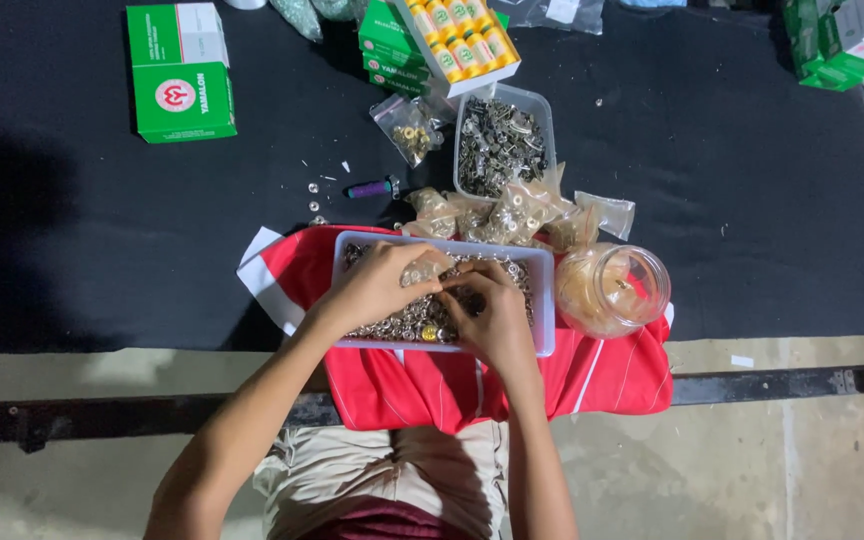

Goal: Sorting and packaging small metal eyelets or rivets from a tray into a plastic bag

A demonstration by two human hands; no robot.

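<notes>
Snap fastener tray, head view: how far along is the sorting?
Done, apparently: several small filled clear bags lie behind the tray. In hand: both hands work in the clear tray of small metal fasteners; the left hand has its grip on a small clear bag, the right hand picks among the pieces. Left: the tray still looks full, and a second tub of darker metal parts sits behind.

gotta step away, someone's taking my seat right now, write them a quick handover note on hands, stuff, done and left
Left hand and right hand are both down in the clear tray of small metal snap parts, fingers closed around a few at its middle; exact grip unclear.
The tray sits on a red cloth at the table edge. Open glass jar lies beside it, small filled bags and a second tub of dark metal parts behind.
Done: several bags filled. Left: the tray is still full.
</notes>
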